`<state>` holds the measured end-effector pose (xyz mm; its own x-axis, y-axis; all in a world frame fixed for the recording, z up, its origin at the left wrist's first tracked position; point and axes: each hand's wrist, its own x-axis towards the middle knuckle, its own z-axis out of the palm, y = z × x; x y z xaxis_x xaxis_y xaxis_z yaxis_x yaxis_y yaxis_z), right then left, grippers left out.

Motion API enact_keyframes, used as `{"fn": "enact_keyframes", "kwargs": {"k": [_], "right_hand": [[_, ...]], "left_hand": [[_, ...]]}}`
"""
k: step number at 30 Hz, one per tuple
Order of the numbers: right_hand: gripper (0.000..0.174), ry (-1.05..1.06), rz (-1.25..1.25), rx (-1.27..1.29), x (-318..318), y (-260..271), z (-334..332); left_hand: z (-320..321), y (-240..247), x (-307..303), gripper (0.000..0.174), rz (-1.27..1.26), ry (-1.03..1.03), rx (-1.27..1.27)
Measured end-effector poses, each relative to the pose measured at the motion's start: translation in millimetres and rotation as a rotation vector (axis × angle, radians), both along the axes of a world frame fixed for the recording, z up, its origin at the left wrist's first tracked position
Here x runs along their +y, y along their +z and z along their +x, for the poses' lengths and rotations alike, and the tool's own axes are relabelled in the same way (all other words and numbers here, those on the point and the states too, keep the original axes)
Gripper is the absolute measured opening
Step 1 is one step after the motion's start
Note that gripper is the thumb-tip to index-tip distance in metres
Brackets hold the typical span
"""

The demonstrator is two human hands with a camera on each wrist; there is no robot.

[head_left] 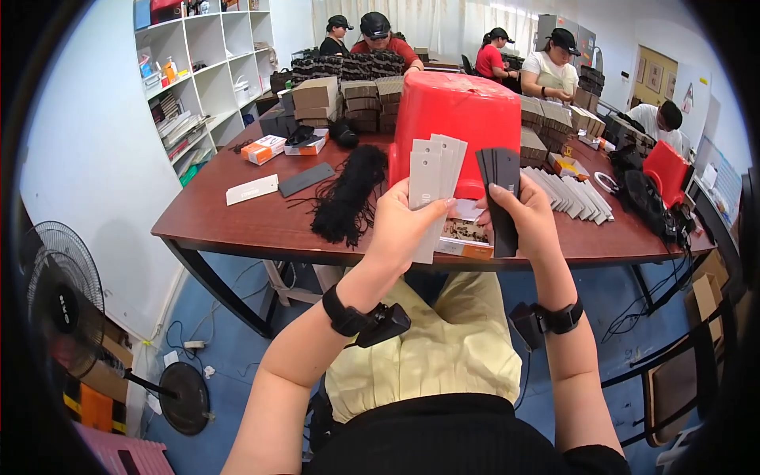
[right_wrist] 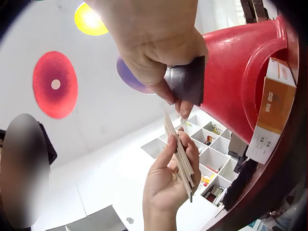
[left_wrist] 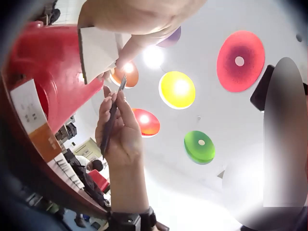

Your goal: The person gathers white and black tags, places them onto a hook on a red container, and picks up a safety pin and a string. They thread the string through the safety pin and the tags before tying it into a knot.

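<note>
My left hand (head_left: 397,226) grips a fanned stack of light grey tags (head_left: 431,178) with small holes at their tops. My right hand (head_left: 532,218) holds a stack of black tags (head_left: 499,190), its thumb lying across the front. Both stacks are raised near each other above the table's front edge, before the red bin (head_left: 459,111). Behind and between the hands sits a small box of little metal pieces (head_left: 467,231). In the right wrist view the light tags (right_wrist: 182,161) stand edge-on in the left hand (right_wrist: 166,185); the left wrist view has the black tags (left_wrist: 112,120) edge-on in the right hand (left_wrist: 126,139).
On the table (head_left: 261,222) lie a bundle of black cords (head_left: 352,194), a white tag (head_left: 252,190), a dark tag (head_left: 307,180) and a row of light tags (head_left: 571,194). Stacked bundles (head_left: 360,103) and people are behind. A fan (head_left: 67,301) stands left.
</note>
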<state>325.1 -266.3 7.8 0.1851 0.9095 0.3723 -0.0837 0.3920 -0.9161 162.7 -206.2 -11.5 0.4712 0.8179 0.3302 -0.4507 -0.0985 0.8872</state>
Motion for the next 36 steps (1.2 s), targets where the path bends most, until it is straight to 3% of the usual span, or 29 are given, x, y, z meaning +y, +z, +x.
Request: {"fn": "enact_keyframes", "kwargs": {"k": [6,9,12,23,28,36], "right_hand": [[0.018,-0.051,0.1,-0.087,22.4,12.3,12.2],[0.02,-0.231,0.117,-0.134,31.2,19.7,13.9],[0.018,-0.251,0.121,-0.073,41.6,26.1,21.2],[0.016,-0.062,0.118,-0.175,60.2,48.1,20.8],[0.01,0.148,-0.001,-0.205,41.7,32.6,3.7],[0.014,0.143,-0.063,-0.205,38.2,26.1,-2.5]], "left_hand": [[13.9,9.1,13.7,0.022,0.03,0.079,-0.049],[18.8,12.9,18.4,0.022,0.018,0.124,-0.06],[19.5,15.8,24.9,0.022,0.045,0.162,-0.037],[37.8,21.4,58.7,0.023,0.195,0.273,-0.088],[35.2,27.0,46.4,0.023,0.009,0.129,-0.289],[29.5,21.7,41.6,0.02,-0.008,-0.036,-0.39]]}}
